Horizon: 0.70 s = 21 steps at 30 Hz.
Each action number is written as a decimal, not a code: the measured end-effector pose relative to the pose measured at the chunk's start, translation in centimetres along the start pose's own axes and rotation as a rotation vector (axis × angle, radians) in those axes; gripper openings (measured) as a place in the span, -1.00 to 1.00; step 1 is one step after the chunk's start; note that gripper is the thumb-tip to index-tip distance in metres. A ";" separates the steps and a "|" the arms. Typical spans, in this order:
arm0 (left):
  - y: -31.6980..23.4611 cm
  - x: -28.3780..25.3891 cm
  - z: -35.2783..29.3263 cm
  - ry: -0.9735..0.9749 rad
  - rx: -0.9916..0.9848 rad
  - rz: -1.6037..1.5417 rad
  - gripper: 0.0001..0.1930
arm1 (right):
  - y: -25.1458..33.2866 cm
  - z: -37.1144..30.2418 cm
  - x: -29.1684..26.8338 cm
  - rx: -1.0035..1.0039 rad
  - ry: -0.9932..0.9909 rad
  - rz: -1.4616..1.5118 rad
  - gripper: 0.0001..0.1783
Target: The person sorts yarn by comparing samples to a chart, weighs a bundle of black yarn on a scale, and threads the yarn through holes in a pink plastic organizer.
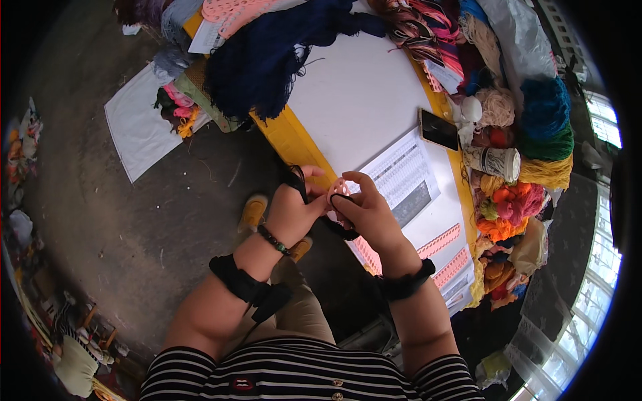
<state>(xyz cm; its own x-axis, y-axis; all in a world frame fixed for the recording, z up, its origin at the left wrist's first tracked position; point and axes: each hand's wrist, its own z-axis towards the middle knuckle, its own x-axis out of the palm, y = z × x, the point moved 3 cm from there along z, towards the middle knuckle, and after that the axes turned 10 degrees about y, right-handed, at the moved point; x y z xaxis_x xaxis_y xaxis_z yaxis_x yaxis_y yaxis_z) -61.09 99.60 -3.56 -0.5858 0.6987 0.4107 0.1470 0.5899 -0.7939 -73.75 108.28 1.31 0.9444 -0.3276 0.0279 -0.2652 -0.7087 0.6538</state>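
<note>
Both my hands meet over the near left edge of the table. My left hand (296, 208) is closed, its thumb and fingers pinching close to the right hand, with dark yarn (297, 180) looped over it. Between the fingers of my right hand (369, 215) is a small pink perforated card (340, 188). More dark yarn passes round the right thumb and hangs beneath that hand. The fingertips partly hide where yarn and card meet. Just right of the hands lies a printed sheet (399, 175).
A navy yarn hank (257, 63) drapes over the far end of the yellow-edged table (348, 83). Along the right stand a phone (439, 129), a patterned cup (493, 162) and piled coloured yarns (511, 200). Pink perforated strips (439, 241) lie nearer. Someone (75, 364) is at lower left.
</note>
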 end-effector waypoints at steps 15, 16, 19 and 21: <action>1.5 -1.2 0.6 0.082 -0.070 -0.021 -0.52 | -1.5 1.3 -0.2 0.062 0.068 0.050 -0.54; 1.6 -1.2 0.7 0.082 -0.071 -0.020 -0.52 | -1.6 1.6 -0.1 0.054 0.049 0.018 -0.52; 2.1 -1.5 1.1 0.046 -0.010 0.038 -0.59 | -1.9 2.1 -0.2 0.032 0.045 0.042 -0.43; 2.3 -2.0 1.3 0.006 0.083 0.208 -0.65 | -2.5 2.5 -0.3 0.019 0.060 0.099 -0.38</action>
<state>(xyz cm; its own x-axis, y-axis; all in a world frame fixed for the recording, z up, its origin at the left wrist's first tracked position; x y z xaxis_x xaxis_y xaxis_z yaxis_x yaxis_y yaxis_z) -60.61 99.05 -6.79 -0.5451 0.8043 0.2366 0.1977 0.3975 -0.8960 -73.85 108.58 -2.26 0.9233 -0.3590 0.1366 -0.3603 -0.6865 0.6316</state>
